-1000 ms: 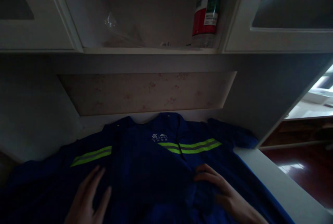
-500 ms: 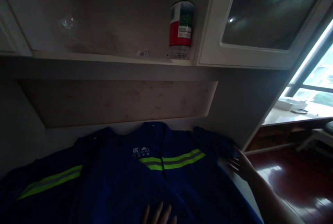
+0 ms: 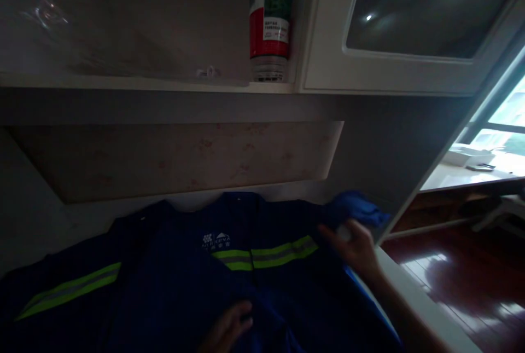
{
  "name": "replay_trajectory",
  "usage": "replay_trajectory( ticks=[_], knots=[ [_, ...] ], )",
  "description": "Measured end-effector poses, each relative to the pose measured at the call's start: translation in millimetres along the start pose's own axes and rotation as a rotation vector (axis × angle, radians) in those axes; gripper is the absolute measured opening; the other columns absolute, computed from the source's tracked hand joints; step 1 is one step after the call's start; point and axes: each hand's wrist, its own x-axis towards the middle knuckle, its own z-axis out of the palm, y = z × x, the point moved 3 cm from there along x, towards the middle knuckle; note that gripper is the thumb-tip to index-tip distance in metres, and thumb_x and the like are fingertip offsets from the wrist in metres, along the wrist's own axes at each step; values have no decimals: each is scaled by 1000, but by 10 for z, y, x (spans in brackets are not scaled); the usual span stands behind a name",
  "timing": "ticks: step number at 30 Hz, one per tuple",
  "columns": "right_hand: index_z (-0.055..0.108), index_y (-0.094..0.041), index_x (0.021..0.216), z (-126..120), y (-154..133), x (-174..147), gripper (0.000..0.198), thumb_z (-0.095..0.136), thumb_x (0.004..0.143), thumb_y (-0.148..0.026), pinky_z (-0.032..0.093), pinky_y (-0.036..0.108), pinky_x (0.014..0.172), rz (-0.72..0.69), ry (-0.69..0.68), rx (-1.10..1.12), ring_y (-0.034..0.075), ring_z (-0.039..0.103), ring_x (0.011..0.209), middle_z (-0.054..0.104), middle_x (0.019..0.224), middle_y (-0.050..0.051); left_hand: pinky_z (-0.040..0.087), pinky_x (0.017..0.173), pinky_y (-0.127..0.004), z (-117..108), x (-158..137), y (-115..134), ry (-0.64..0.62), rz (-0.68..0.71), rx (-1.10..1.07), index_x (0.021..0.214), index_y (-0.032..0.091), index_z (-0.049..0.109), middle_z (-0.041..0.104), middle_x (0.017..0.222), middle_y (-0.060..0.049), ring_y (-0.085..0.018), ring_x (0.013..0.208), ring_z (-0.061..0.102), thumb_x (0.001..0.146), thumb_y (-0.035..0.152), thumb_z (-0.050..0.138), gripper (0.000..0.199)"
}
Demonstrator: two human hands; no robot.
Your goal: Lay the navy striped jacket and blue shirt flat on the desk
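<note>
A dark blue work jacket [image 3: 184, 282] with yellow-green and grey reflective stripes and a white chest logo lies spread out, collar at the far side. At its right side, my right hand [image 3: 356, 246] has hold of the short-looking sleeve [image 3: 355, 208], which bulges up beyond the fingers, blurred by motion. My left hand [image 3: 229, 325] rests over the lower front of the jacket, fingers half bent with a gap between the tips. Whether it touches the cloth is hard to tell in the dim light.
Overhead, a cabinet shelf [image 3: 164, 84] holds a red, white and green can [image 3: 270, 24] and clear plastic wrapping [image 3: 49, 13]. A glass-fronted cabinet door [image 3: 389, 76] is at upper right. Beyond the side panel are a bright windowsill [image 3: 447, 176] and a reddish floor [image 3: 430, 271].
My right hand has moved left and up, bringing the sleeve with it. My left hand has shifted slightly left, its fingers going from outstretched to half bent. The view has shifted slightly.
</note>
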Motion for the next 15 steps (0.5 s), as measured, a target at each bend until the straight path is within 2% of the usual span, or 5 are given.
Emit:
replay_trajectory(
  ticks=[3,6,8,10,15],
  knots=[
    [69,-25,66,389,-412,-677,13,76,66,-36,37,50,98,-288,-662,-230,25,62,79,69,70,1,45,101,-56,-104,-28,464,199,-20,-267,135,41,48,38,153,-4,-30,137,39,86,73,34,60],
    [74,-33,79,501,-513,-1122,14,66,72,-24,29,52,107,-375,-1120,-275,26,64,95,73,84,-2,36,110,-53,-17,-40,867,285,119,-112,142,34,38,31,157,-8,-30,143,28,75,68,62,79],
    [75,-33,90,427,-419,-1180,21,59,79,-25,41,43,100,-259,-1153,-217,23,65,95,73,92,-2,30,115,-52,108,-30,1020,300,102,-26,145,27,33,35,154,-12,-32,143,29,70,58,74,91],
    [70,-31,112,318,-228,-1146,32,57,83,-31,45,38,97,-131,-1030,-231,23,61,107,68,114,2,31,115,-49,200,1,1095,389,17,-48,144,23,34,44,148,-14,-31,138,39,70,47,78,89],
    [32,-25,150,330,319,-1132,89,72,72,-40,20,44,118,-53,-831,-368,29,21,144,26,157,10,54,92,-34,207,89,1083,573,-124,-515,138,32,41,61,131,-5,-24,117,61,74,32,78,73]
  ],
)
